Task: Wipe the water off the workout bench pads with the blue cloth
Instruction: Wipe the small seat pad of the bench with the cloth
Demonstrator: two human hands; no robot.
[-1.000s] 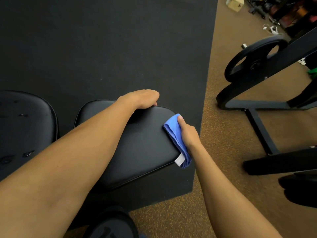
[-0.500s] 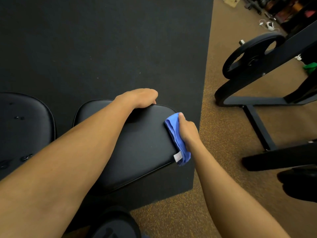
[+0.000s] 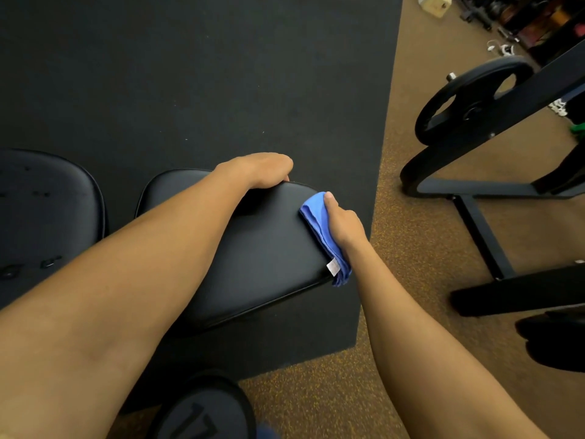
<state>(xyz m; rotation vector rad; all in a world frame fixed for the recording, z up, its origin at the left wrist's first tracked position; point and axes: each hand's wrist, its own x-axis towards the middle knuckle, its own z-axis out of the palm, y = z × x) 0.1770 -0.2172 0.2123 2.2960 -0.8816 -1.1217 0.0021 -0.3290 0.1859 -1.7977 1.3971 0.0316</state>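
Black matting (image 3: 190,74) lies under the bench, with brown carpet (image 3: 411,248) to the right. At the right edge of the nearer pad (image 3: 262,248) the folded cloth (image 3: 319,226) drapes over the side, pressed by the right hand (image 3: 343,221), thumb on top, fingers hidden behind. The left hand (image 3: 262,169) curls over the pad's far edge. Droplets dot the second pad (image 3: 47,210) at left. A weight plate (image 3: 468,99) stands further right.

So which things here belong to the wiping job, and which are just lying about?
Job: blue cloth, right hand, left hand, near pad, wet left pad.
Lying about: weight plate, black mat, small box.
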